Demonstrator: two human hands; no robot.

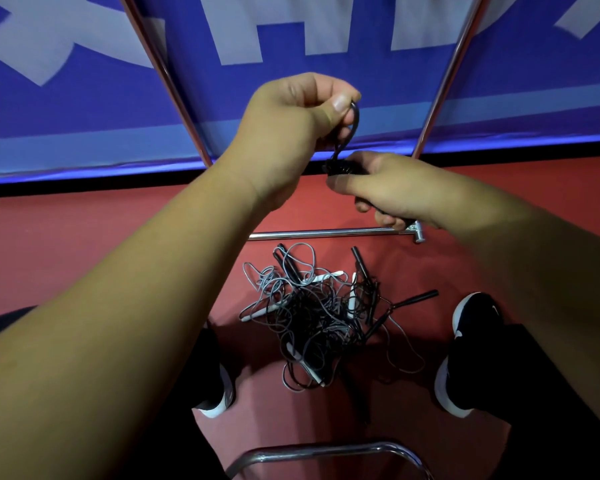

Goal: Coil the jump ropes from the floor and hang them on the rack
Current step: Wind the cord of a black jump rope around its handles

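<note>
My left hand (291, 116) pinches a loop of black jump rope (352, 128) between thumb and fingers, held up in front of me. Just below and to the right, my right hand (392, 187) grips the wound bundle and handles of that same rope. On the red floor between my feet lies a tangled pile of jump ropes (323, 317), black and grey cords with black and white handles. The metal rack (326, 233) shows as two slanted uprights and a low crossbar behind the pile.
A blue banner with white lettering (84, 116) stands along the floor behind the rack. My shoes (471, 341) flank the pile. A curved chrome bar (326, 452) sits close in front of me at the bottom edge.
</note>
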